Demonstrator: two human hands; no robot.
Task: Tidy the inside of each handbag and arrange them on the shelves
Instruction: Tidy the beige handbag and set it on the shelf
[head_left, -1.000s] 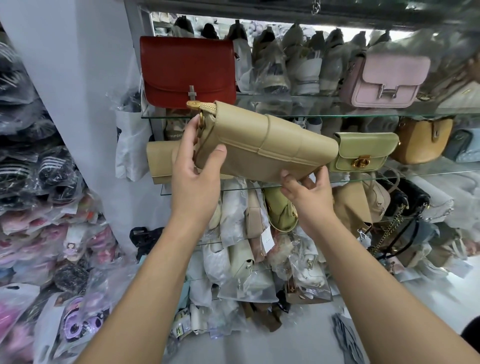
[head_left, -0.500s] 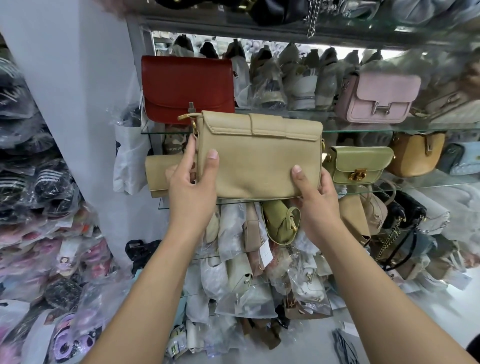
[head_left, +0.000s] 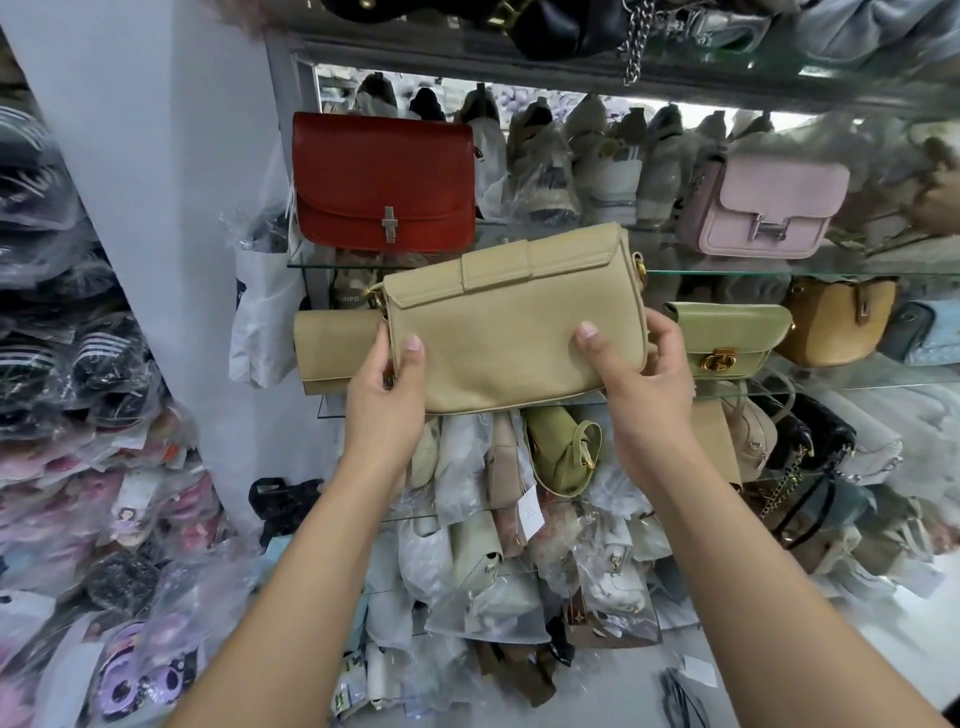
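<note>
Handbag, beige, held tilted before the middle glass shelf, right end higher. Our left hand and right hand each grip a lower corner, thumbs on the near face. We judge the gap between the beige roll and the green bag tight; pushing in could knock either neighbour off the glass.
</note>
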